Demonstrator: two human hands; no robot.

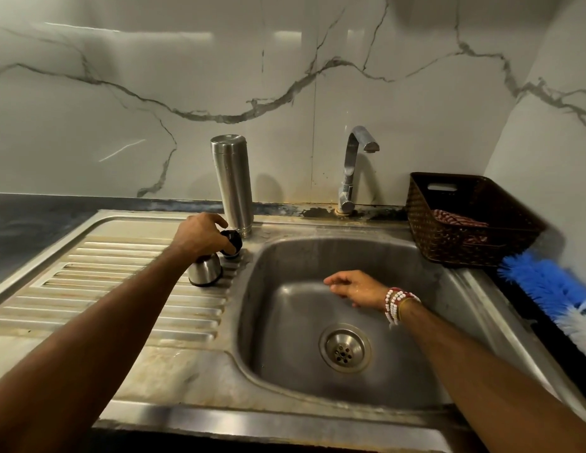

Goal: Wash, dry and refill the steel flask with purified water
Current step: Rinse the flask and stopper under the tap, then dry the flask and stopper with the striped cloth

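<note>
Flask [232, 181] stands upright, apparently mouth-down to drain, on the sink [432, 289] rim just beyond the left hand [200, 233]. The fingers of that hand curl round a black stopper [232, 240] at the edge of the ribbed drainboard [105, 256], and a steel cup lid [205, 269] sits just under the wrist. The right hand [353, 287] hovers over the basin, wet, fingers loose, holding nothing. Washing looks finished and the parts are being set out, so drying seems next. That calls for the striped cloth [458, 220] in the brown basket [416, 204], beyond and to the right of the right hand. The tap [353, 158], not running, rises beyond the right hand, and a blue-and-white bottle brush [540, 282] lies to its right. The tall flask, so near the left knuckles, could tip.
</note>
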